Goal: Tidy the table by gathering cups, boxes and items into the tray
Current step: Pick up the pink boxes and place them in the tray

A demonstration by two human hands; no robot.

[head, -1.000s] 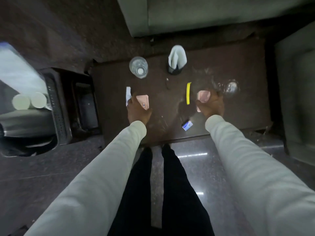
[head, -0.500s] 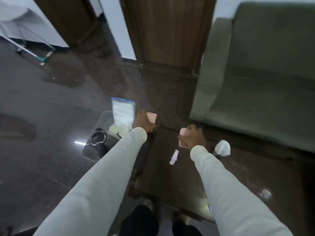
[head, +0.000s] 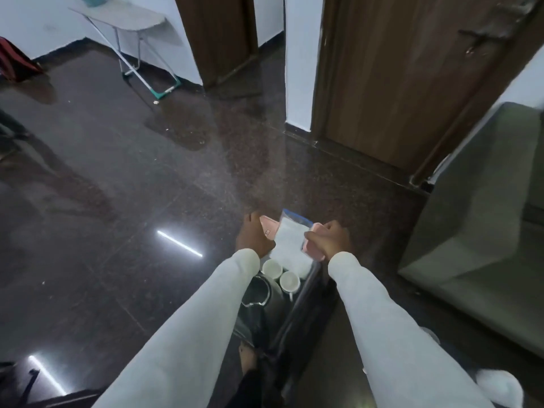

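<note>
Now left hand [head: 253, 237], right hand [head: 332, 240] outstretched, each gripping pink box [head: 270, 228].

At lower centre, two white cups [head: 281, 274], a dark kettle [head: 259, 293] and a plastic bag [head: 290, 245] crowd the tray [head: 306, 285]; dark floor [head: 132, 201] lies open on the left.

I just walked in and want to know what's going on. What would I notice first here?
Two long white sleeves reach forward, and each hand holds a small pink box: the left hand grips one pink box, the right hand another pink box. Between and below them lies a clear plastic bag with two white cups beside a dark kettle. Behind shines a glossy dark floor.
</note>
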